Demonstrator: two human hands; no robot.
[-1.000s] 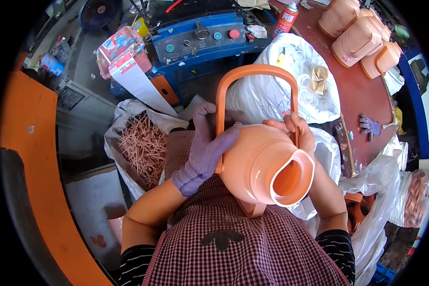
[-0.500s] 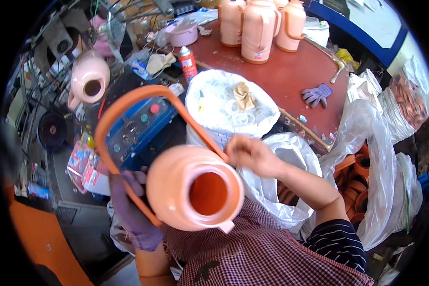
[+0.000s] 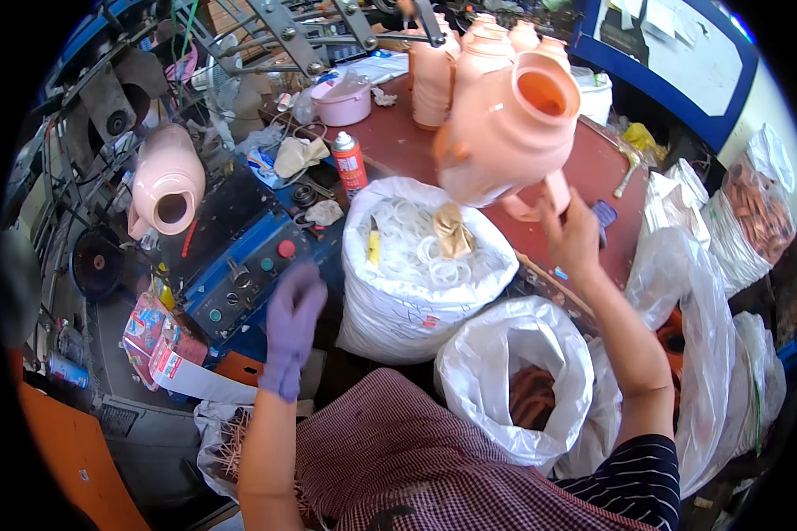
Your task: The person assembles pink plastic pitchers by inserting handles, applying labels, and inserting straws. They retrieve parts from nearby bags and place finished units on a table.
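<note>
Item one: peach jug, single, raised over the reddish desk, hanging by its side handle. Body lies far and left of my right hand, whose fingers are closed around that handle. Long axis slanted: base toward the near left, open mouth toward the far right.

Item two: my left hand, purple-gloved, well apart from the jug, to its near left. Fingers released and loosely bent, with nothing showing in them. The right is plainly the nearer hand.

Beyond the jug: a cluster of standing peach jugs, overlapped by mine in this view; touching or apart, I cannot tell.

Left side: red spray can; farther off, pink basin. Right side: purple glove, partly hidden behind my hand.

Near side: desk edge, with a white sack of clear rings before it, between my two hands. Widest gap about the jug: leftward, between its base and the spray can.
</note>
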